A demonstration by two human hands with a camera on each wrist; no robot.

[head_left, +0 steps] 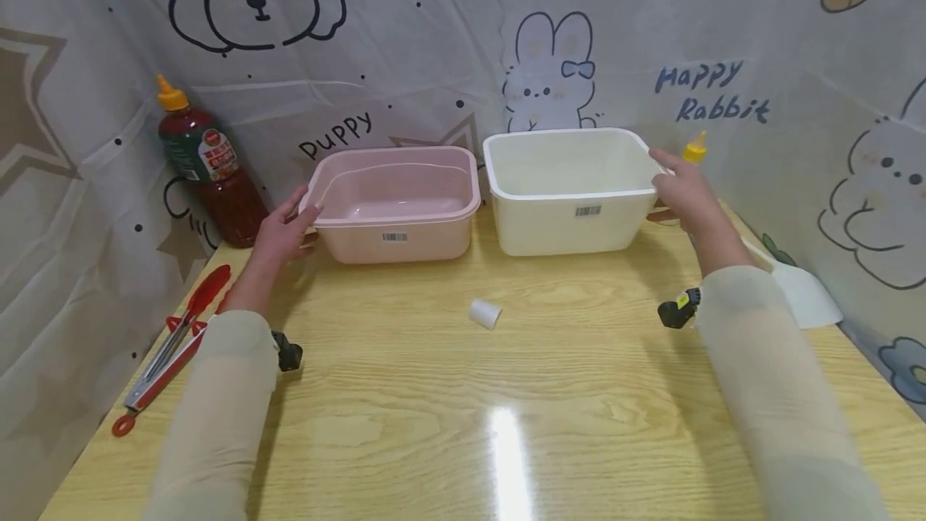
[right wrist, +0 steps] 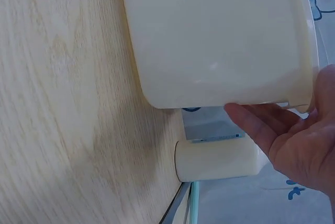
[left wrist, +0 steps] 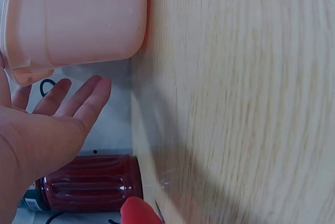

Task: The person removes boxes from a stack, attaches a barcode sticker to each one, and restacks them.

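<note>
Two plastic bins stand side by side at the back of the table, a pink bin (head_left: 434, 243) on the left and a cream-white bin (head_left: 550, 225) on the right. My left hand (head_left: 280, 233) touches the pink bin's left rim near the thumb. In the left wrist view its other fingers (left wrist: 90, 101) extend loosely, apart from the end wall. My right hand (head_left: 683, 191) holds the white bin's right rim, with fingertips (right wrist: 236, 115) against the end wall below it. A small white cylinder (head_left: 485, 313) lies on its side in front of the bins.
A red sauce bottle (head_left: 217, 175) with an orange cap stands back left, near red-and-metal tongs (head_left: 170, 352). Behind my right hand is a yellow-tipped bottle (head_left: 694, 149). A white flat-bladed tool (head_left: 806, 296) lies by the right edge. Printed cloth (head_left: 419, 47) hangs behind.
</note>
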